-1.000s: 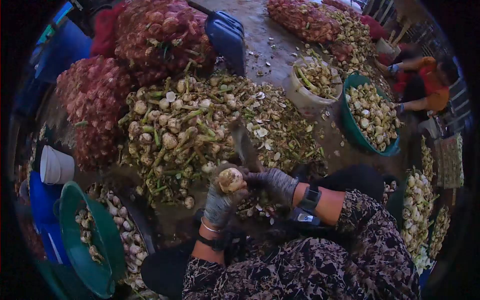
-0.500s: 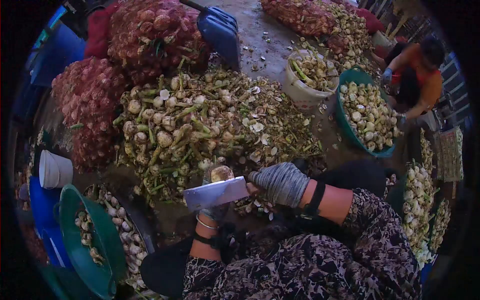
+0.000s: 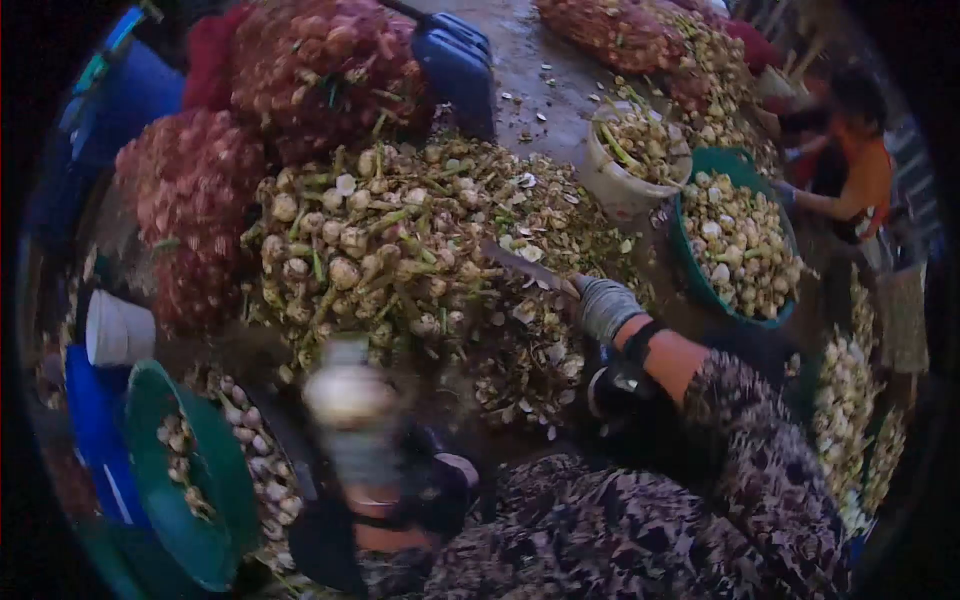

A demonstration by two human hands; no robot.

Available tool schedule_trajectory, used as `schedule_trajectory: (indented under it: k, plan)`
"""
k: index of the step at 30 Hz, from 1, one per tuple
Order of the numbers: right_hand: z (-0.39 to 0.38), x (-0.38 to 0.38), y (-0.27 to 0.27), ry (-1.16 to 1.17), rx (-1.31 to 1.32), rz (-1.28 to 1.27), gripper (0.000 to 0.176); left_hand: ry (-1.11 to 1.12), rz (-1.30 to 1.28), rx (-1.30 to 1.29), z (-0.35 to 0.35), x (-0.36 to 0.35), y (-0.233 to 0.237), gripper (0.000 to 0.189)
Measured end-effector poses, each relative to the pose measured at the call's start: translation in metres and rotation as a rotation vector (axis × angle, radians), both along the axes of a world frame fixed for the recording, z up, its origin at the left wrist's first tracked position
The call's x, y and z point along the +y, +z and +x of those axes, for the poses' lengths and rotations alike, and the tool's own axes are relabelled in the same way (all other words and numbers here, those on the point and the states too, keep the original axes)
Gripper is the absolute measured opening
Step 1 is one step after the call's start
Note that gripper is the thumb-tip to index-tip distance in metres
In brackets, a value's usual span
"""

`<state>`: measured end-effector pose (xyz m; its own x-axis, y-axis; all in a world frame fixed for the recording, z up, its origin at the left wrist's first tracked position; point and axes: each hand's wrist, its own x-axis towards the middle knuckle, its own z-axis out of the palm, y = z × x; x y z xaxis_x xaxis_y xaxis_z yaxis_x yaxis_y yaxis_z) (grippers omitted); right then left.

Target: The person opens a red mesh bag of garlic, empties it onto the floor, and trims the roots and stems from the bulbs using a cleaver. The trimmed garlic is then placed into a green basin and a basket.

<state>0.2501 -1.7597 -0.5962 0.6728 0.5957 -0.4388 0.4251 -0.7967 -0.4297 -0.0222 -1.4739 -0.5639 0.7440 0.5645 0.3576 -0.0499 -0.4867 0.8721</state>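
My left hand point(image 3: 362, 450), in a grey glove and smeared by motion, holds a pale garlic bulb point(image 3: 350, 396) low in front of me, near the green tub. My right hand point(image 3: 608, 308), in a grey knit glove, is closed around the handle of a wide-bladed knife point(image 3: 528, 266). The blade points left and away, over the trimmings. Beneath and beyond both hands spreads a big heap of garlic with stems point(image 3: 345, 235), mixed with cut stalks and peelings on its right side.
Red mesh sacks point(image 3: 190, 175) stand behind the heap beside a blue scoop point(image 3: 455, 70). At left is a green tub point(image 3: 150, 470) with a few bulbs. On the right are a white bucket point(image 3: 625, 190), a full green basin point(image 3: 690, 240) and a co-worker point(image 3: 860, 170).
My left hand has moved left and down with the bulb, away from the knife. My right hand has swung the knife up and to the right, over the heap.
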Motion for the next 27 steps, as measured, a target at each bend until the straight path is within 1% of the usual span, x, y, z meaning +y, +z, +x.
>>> schedule_trajectory:
  k: [1, 2, 3, 4, 5, 6, 7, 8, 9, 10, 11, 12, 13, 15, 16, 17, 19, 20, 21, 22, 23, 25, 26, 27]
  plan:
    - [-0.003, 0.003, 0.011, -0.15, 0.001, 0.227, 0.03, 0.138, 0.458, -0.087, -0.014, 0.039, 0.001, 0.049]
    - [-0.004, 0.01, 0.031, -0.151, -0.003, 0.218, 0.03, 0.352, 0.32, -0.134, -0.03, 0.057, 0.021, 0.046]
    - [-0.016, 0.019, 0.055, -0.204, -0.008, 0.284, 0.03, 0.375, -0.148, -0.368, -0.036, 0.069, 0.045, 0.043]
    - [-0.026, 0.023, 0.072, -0.265, -0.013, 0.352, 0.032, 0.394, -0.294, -0.509, -0.04, 0.082, 0.063, 0.04]
    - [-0.028, 0.027, 0.08, -0.279, -0.01, 0.353, 0.032, 0.409, -0.298, -0.536, -0.037, 0.088, 0.067, 0.038]
    - [-0.031, 0.03, 0.086, -0.296, 0.026, 0.565, 0.032, 0.409, -0.231, -0.458, -0.027, 0.089, 0.058, 0.035]
    - [-0.033, 0.033, 0.093, -0.31, 0.061, 0.775, 0.032, 0.395, -0.105, -0.3, -0.01, 0.085, 0.037, 0.033]
    - [-0.03, 0.035, 0.104, -0.313, 0.059, 0.774, 0.032, 0.369, 0.048, -0.122, 0.01, 0.081, 0.014, 0.031]
    - [-0.029, 0.035, 0.116, -0.384, 0.134, 0.744, 0.032, 0.288, 0.142, 0.025, 0.035, 0.069, -0.012, 0.03]
    - [-0.027, 0.035, 0.119, -0.455, 0.209, 0.709, 0.032, 0.179, 0.181, 0.139, 0.062, 0.054, -0.041, 0.029]
    - [-0.022, 0.035, 0.116, -0.461, 0.207, 0.704, 0.032, 0.054, 0.179, 0.229, 0.092, 0.032, -0.07, 0.028]
    - [-0.015, 0.034, 0.115, -0.49, 0.208, 0.678, 0.032, -0.058, 0.156, 0.29, 0.119, 0.01, -0.095, 0.028]
    - [-0.011, 0.033, 0.11, -0.522, 0.209, 0.649, 0.032, -0.066, 0.147, 0.29, 0.14, -0.002, -0.115, 0.028]
    - [-0.006, 0.028, 0.101, -0.559, 0.233, 0.64, 0.032, -0.158, 0.036, 0.293, 0.186, -0.04, -0.164, 0.03]
    - [-0.004, 0.027, 0.098, -0.585, 0.262, 0.643, 0.033, -0.202, -0.017, 0.292, 0.206, -0.051, -0.181, 0.031]
    - [-0.003, 0.027, 0.099, -0.596, 0.242, 0.645, 0.034, -0.209, -0.022, 0.289, 0.222, -0.054, -0.191, 0.031]
    - [-0.005, 0.024, 0.093, -0.623, 0.258, 0.605, 0.034, -0.242, 0.227, 0.541, 0.249, -0.06, -0.209, 0.035]
    - [0.002, 0.021, 0.089, -0.646, 0.275, 0.566, 0.035, -0.252, 0.213, 0.536, 0.272, -0.06, -0.218, 0.035]
    - [0.005, 0.017, 0.084, -0.654, 0.36, 0.582, 0.034, -0.346, 0.452, 0.807, 0.288, -0.053, -0.222, 0.043]
    - [0.007, 0.017, 0.083, -0.654, 0.358, 0.577, 0.034, -0.437, 0.697, 1.076, 0.298, -0.048, -0.226, 0.054]
    - [0.009, 0.017, 0.082, -0.646, 0.329, 0.529, 0.034, -0.409, 0.835, 0.972, 0.292, -0.048, -0.241, 0.061]
    - [0.013, 0.02, 0.082, -0.639, 0.303, 0.483, 0.035, -0.373, 0.878, 0.962, 0.289, -0.048, -0.263, 0.061]
    - [0.015, 0.021, 0.085, -0.614, 0.311, 0.504, 0.035, -0.338, 0.924, 0.95, 0.29, -0.048, -0.268, 0.06]
    - [0.016, 0.022, 0.086, -0.589, 0.316, 0.525, 0.036, -0.41, 0.932, 1.001, 0.29, -0.048, -0.254, 0.055]
